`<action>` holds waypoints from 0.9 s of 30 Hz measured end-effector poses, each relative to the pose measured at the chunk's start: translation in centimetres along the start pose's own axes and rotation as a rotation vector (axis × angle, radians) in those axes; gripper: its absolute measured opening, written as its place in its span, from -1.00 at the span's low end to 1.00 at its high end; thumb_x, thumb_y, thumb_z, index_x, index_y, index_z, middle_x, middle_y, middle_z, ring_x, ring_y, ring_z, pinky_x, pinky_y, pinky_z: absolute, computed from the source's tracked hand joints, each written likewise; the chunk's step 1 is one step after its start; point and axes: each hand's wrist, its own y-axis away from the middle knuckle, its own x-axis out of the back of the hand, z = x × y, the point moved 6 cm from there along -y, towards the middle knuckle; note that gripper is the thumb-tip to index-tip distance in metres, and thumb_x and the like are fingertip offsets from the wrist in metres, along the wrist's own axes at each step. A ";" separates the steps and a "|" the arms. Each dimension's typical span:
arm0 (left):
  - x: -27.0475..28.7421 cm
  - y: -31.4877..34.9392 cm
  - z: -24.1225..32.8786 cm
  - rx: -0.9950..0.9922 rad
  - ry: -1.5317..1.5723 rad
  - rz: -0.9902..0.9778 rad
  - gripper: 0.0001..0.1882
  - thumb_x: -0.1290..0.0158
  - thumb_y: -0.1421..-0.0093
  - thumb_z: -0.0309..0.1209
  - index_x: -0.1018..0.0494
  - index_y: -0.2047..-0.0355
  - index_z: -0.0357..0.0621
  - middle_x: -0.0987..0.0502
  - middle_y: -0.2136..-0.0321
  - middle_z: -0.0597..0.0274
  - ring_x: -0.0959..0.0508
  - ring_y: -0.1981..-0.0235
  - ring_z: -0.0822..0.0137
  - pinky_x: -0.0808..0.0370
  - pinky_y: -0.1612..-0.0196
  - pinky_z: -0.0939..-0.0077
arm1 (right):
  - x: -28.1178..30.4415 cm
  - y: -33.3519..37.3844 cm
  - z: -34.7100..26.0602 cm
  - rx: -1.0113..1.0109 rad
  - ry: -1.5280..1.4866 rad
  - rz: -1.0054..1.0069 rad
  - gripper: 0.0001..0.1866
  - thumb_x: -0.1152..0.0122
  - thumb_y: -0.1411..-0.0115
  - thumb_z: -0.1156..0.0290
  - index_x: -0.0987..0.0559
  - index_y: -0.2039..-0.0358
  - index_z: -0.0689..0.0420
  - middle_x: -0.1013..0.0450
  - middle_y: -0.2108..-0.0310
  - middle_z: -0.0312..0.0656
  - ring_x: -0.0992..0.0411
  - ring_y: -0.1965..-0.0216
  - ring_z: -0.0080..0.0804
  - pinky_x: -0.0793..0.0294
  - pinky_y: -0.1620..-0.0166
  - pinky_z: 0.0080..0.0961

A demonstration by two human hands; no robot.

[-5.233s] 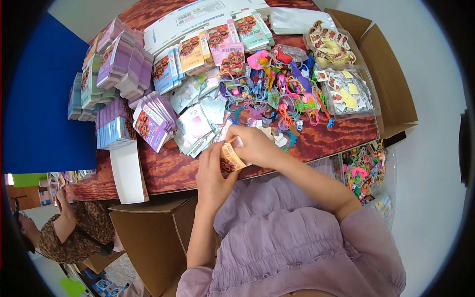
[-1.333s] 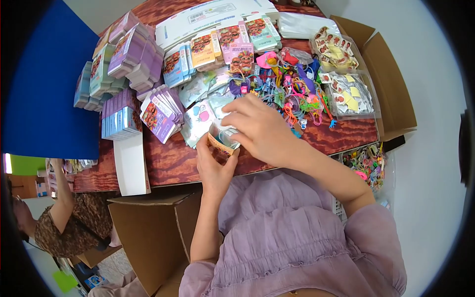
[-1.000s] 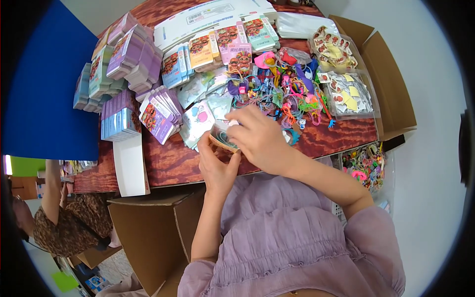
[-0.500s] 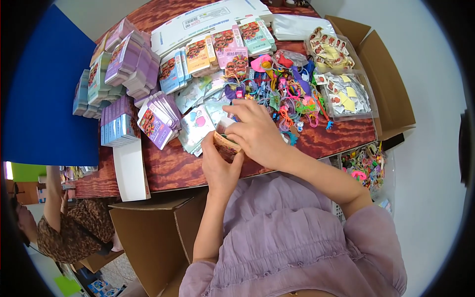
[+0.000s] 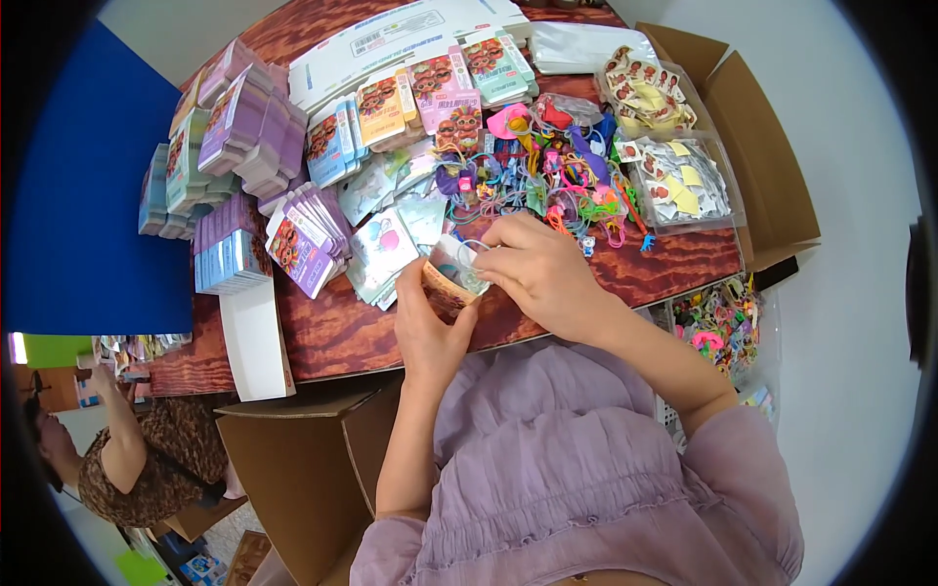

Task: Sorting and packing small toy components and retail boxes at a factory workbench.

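My left hand [image 5: 430,327] grips a small orange printed carton [image 5: 448,290], fingers on one side and thumb on the other. The carton's mouth gapes upward, and its pale inside shows something greyish in it. At its right rim my right hand [image 5: 542,278] pinches a pale, thin looped cord [image 5: 475,244]. What hangs from the cord is partly hidden by the carton and my fingers. Just beyond the carton lie glossy printed cards [image 5: 381,244] in loose piles. A heap of colourful trinkets on cords [image 5: 576,171] spreads behind my right hand.
Flat cartons are stacked at left [image 5: 254,127], with a purple fan of them [image 5: 305,244] nearer. Plastic tubs of stickers [image 5: 684,186] stand at right beside a cardboard box [image 5: 772,146]. Another large box [image 5: 283,479] sits below the table edge. A co-worker [image 5: 147,459] is at far left.
My right hand has drawn back slightly to the right, and the carton's open mouth and the pale cord now show. The co-worker's arm has shifted.
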 end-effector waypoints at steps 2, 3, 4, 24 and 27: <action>-0.4 0.0 0.3 -0.009 0.015 -0.022 -0.20 -0.34 0.08 -0.50 -0.19 -0.15 -0.31 -0.38 0.03 -0.12 -0.47 0.03 -0.11 -0.46 0.01 0.17 | -0.1 0.0 -0.2 -0.014 -0.003 0.030 -0.84 -0.28 -0.10 0.50 -0.62 0.27 0.17 -0.46 0.34 -0.15 -0.49 0.28 -0.21 -0.46 0.27 -0.35; -0.6 0.0 0.5 -0.015 0.021 -0.030 -0.20 -0.34 0.08 -0.50 -0.19 -0.15 -0.30 -0.38 0.03 -0.13 -0.47 0.04 -0.11 -0.46 0.01 0.17 | -0.1 -0.1 -0.4 -0.028 -0.005 0.059 -0.82 -0.28 -0.10 0.53 -0.62 0.24 0.17 -0.46 0.37 -0.15 -0.50 0.33 -0.22 -0.47 0.33 -0.38; -0.8 0.0 0.7 -0.022 0.027 -0.037 -0.20 -0.33 0.09 -0.50 -0.19 -0.15 -0.29 -0.38 0.04 -0.13 -0.47 0.04 -0.11 -0.45 0.01 0.17 | -0.5 -0.3 -0.6 -0.030 -0.003 0.060 -0.82 -0.28 -0.10 0.53 -0.62 0.24 0.17 -0.46 0.37 -0.15 -0.50 0.33 -0.22 -0.47 0.33 -0.38; 0.4 -0.2 1.7 -0.107 -0.129 0.042 -0.24 -0.31 0.08 -0.50 -0.23 -0.14 -0.26 -0.42 0.04 -0.11 -0.46 0.01 -0.11 -0.45 0.00 0.13 | -4.8 2.1 0.6 -0.464 -0.361 -0.357 -0.65 -0.23 -0.14 0.34 -0.52 0.11 0.28 -0.52 0.27 0.07 -0.52 0.18 -0.03 -0.47 0.14 -0.24; -0.4 0.2 1.5 -0.079 -0.112 -0.011 -0.25 -0.30 0.08 -0.51 -0.24 -0.14 -0.28 -0.42 0.04 -0.11 -0.46 0.02 -0.11 -0.44 -0.02 0.13 | -4.4 1.0 1.2 -0.383 -0.323 -0.495 -0.67 -0.22 -0.13 0.30 -0.51 0.20 0.28 -0.52 0.27 0.10 -0.54 0.17 -0.02 -0.47 0.14 -0.22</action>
